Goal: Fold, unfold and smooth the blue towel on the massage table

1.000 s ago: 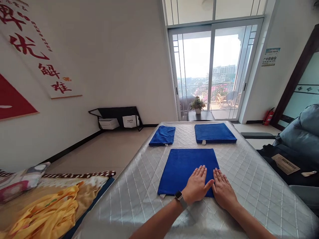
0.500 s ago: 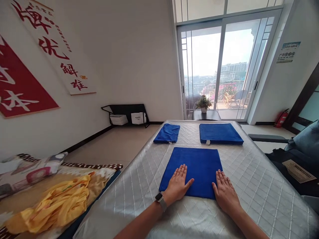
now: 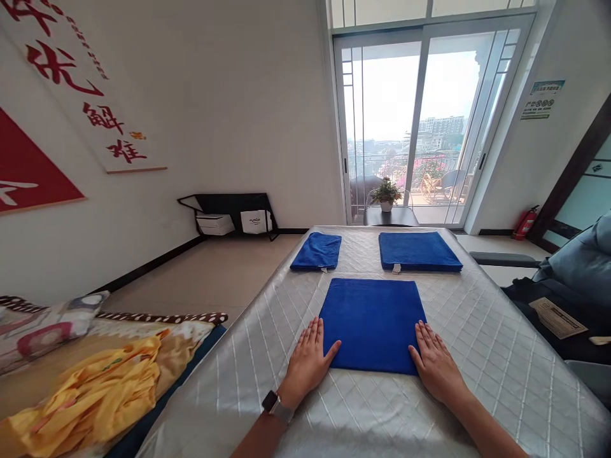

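Observation:
A flat, folded blue cloth [image 3: 375, 324] lies on the silver quilted table cover [image 3: 267, 356] in front of me. My left hand [image 3: 309, 359] rests flat at its left edge, fingers stretched out, the thumb over the cloth. At the right edge lies my right hand [image 3: 434, 359], also flat and open, its thumb touching the cloth. Farther back, a smaller folded blue cloth [image 3: 317, 250] with a white tag is on the left. To its right sits a stack of folded blue cloths [image 3: 420, 250], also with a white tag.
On the left is a low bed with yellow fabric [image 3: 95, 394] on it. A potted plant [image 3: 386, 193] stands on a black chair [image 3: 390, 217] beyond the table, before the glass doors. A grey-blue seat [image 3: 580, 254] with dark items is at the right.
My left hand has slid left from on top of the cloth to its left edge. The cloth's left side now lies straighter. My right hand stays at the right edge.

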Motion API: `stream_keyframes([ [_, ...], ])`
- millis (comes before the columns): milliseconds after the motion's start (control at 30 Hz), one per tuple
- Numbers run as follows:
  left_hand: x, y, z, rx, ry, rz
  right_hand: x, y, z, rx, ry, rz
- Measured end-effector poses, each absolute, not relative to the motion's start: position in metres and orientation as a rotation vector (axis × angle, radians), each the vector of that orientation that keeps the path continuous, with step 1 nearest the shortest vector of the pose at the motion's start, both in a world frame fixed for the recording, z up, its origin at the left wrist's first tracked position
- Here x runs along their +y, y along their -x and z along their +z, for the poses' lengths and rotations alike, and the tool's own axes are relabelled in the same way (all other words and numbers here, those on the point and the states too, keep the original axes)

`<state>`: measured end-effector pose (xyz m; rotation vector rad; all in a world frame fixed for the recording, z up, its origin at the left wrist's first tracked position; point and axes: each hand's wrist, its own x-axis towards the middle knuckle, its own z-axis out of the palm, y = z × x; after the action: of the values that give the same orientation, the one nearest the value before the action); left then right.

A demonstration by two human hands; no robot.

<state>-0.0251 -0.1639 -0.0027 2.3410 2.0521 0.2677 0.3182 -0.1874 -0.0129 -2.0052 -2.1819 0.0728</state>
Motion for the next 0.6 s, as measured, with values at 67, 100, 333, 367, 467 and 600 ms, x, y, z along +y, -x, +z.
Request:
stream_keyframes([
  [67,-0.164,0.026,-0.002,2.053,-2.348,0.260,-0.189,-0.320,-0.011,-2.197,2.000,0.086],
  [100,-0.165,0.026,-0.002,2.053,-2.357,0.263,-0.190,-0.321,-0.010,-2.206,2.000,0.093],
  [333,-0.162,0.031,-0.015,2.063,-2.426,0.368,-0.194,-0.325,0.010,-2.324,2.035,0.198],
  [367,-0.161,0.031,-0.017,2.067,-2.425,0.385,-0.194,-0.326,0.014,-2.343,2.058,0.208],
  [467,-0.161,0.032,-0.020,2.063,-2.431,0.412,-0.187,-0.326,0.026,-2.372,2.138,0.196],
  [600,-0.162,0.032,-0.018,2.059,-2.448,0.421,-0.157,-0.321,0.037,-2.332,2.122,0.139],
])
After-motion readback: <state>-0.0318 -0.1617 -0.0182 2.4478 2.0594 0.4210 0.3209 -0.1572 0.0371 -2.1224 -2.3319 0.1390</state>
